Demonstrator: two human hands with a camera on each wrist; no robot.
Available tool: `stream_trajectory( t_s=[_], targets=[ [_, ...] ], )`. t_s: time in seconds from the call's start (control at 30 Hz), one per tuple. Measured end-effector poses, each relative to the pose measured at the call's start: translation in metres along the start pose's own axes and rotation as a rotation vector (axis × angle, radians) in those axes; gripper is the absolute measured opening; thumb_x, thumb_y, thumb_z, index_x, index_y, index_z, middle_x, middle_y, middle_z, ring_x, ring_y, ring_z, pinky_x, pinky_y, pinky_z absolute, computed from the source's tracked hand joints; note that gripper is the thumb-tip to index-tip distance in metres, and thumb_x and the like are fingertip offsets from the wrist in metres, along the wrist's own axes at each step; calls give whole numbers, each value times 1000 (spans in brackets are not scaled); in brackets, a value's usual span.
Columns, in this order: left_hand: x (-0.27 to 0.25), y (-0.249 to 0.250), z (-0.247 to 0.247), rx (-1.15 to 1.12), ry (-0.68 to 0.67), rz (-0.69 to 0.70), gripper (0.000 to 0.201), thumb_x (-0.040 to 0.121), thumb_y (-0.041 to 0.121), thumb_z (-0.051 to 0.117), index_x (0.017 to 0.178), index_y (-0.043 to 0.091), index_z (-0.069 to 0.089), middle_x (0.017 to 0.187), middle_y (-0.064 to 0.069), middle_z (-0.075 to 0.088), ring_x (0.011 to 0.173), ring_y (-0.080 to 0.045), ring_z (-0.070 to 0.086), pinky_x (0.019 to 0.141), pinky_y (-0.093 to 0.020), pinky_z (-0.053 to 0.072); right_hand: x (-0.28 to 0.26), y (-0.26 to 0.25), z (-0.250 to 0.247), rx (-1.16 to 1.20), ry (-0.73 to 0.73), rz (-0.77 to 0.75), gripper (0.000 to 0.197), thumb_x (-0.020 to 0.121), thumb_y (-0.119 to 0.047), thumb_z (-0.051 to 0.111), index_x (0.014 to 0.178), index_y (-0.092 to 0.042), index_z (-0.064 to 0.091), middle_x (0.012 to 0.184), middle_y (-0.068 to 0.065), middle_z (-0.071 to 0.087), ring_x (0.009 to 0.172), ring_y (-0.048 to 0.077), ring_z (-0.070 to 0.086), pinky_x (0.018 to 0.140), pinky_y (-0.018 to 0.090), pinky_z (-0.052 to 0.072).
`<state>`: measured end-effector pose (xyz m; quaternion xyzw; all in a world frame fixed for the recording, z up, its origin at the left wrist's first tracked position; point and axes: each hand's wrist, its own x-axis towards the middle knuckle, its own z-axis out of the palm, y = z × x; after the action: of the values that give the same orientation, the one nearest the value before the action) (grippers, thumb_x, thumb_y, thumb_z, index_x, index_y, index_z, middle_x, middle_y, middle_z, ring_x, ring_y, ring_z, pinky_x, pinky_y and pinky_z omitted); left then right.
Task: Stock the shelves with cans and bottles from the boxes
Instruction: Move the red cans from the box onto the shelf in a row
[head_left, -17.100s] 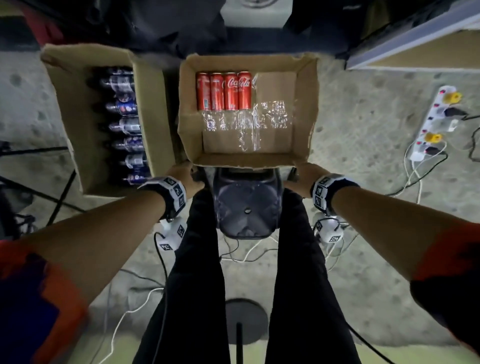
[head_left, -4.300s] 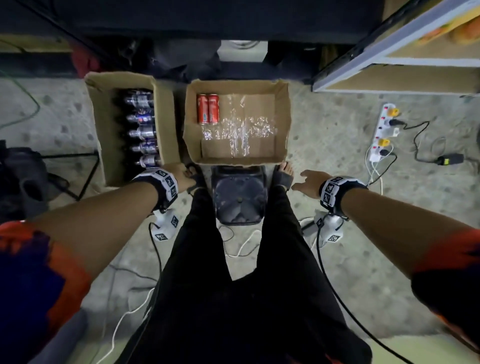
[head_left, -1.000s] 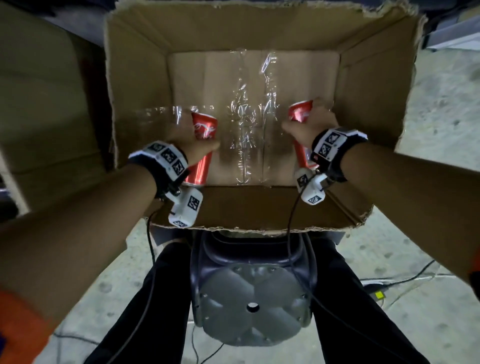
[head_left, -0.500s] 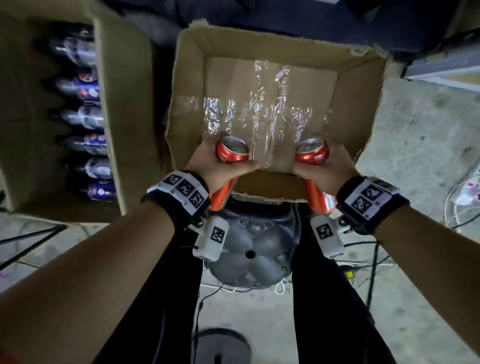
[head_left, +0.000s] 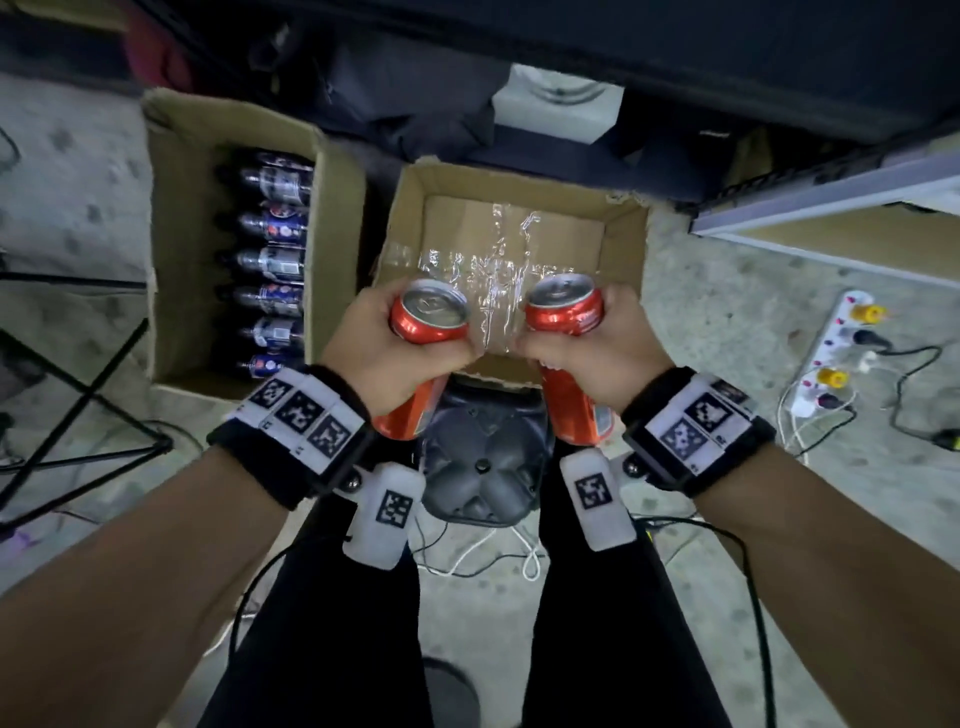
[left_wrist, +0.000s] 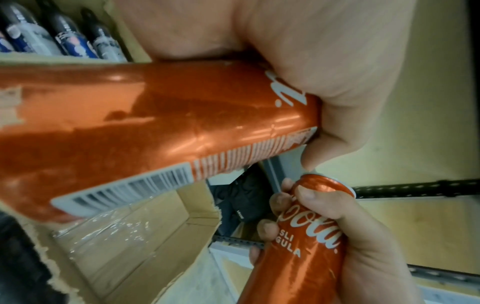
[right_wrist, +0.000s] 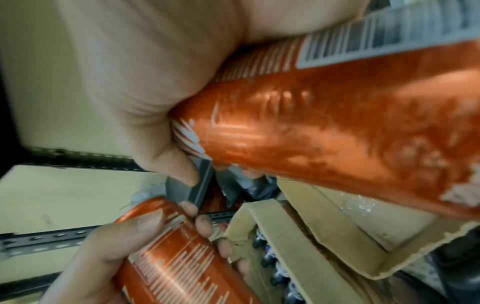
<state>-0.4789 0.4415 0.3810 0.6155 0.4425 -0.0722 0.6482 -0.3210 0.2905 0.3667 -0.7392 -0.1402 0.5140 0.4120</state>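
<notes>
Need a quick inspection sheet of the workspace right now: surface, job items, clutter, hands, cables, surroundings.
Surface: speckled concrete floor.
Job's things: two red cans, left can and right can; can box with no cans visible inside; bottle box with a row of bottles.
Clutter: black stand.
Grippers: left hand grips the left can; right hand grips the right can.
Cables: power strip with plugs; loose cords underfoot.
Surroundings: shelf at right.

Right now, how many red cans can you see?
2. One can is gripped in the left hand, the other can in the right hand, both above the box, which holds none.
</notes>
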Motion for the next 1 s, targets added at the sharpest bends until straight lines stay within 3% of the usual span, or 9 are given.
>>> stream_trajectory(
  t_s=[0.2,0.4,0.5,0.57,0.67,0.77,0.87,1.0],
  targets=[
    [-82,63,-25,-46,139,153,30,75,-2,83,87,19,65,73,13,70,71,-3,67,71,-19,54,-74,-78,11,64,62,-115,31,65,-10,86,92,-13,69,79,7,74,71,25,72,74,44,62],
    [-156,123,-42,-104,222,322,35,72,-3,84,86,22,65,76,11,70,72,-4,66,71,-18,53,-141,-163,4,22,86,-318,34,67,-9,90,94,-14,70,80,-5,73,73,10,71,70,26,57],
    [-186,158,-46,-125,247,437,36,72,-7,83,83,21,64,71,14,68,69,0,64,70,-15,51,-167,-205,-5,4,95,-453,34,65,-6,88,95,-8,71,88,4,76,79,19,73,75,34,59],
    [-205,182,-48,-130,220,523,31,67,1,85,81,18,63,71,11,66,69,-5,63,70,-19,51,-182,-233,-13,-18,114,-539,33,64,-8,87,93,-9,71,91,7,76,83,23,74,79,39,60],
    [-229,220,-56,-133,206,629,28,65,13,84,82,13,62,74,3,64,70,-12,62,71,-25,51,-205,-275,-27,-47,151,-651,30,66,-6,87,89,-14,70,83,2,75,77,19,73,74,36,59],
    [-248,255,-67,-130,237,724,33,62,22,87,84,13,64,80,-10,68,74,-20,65,76,-39,54,-224,-312,-40,-71,182,-729,30,67,-8,88,91,-14,71,83,4,75,78,22,73,76,37,60],
    [-265,288,-83,-144,263,787,35,61,28,85,85,12,65,85,-20,68,77,-36,67,81,-51,55,-240,-346,-50,-105,211,-779,31,66,-16,88,91,-16,71,84,4,75,78,23,73,76,40,60],
    [-283,328,-112,-181,268,854,41,59,27,84,87,7,63,81,-22,66,75,-37,65,79,-50,55,-256,-388,-60,-106,267,-883,29,64,-12,88,82,-22,67,77,-1,72,71,20,70,72,36,57]
  ],
)
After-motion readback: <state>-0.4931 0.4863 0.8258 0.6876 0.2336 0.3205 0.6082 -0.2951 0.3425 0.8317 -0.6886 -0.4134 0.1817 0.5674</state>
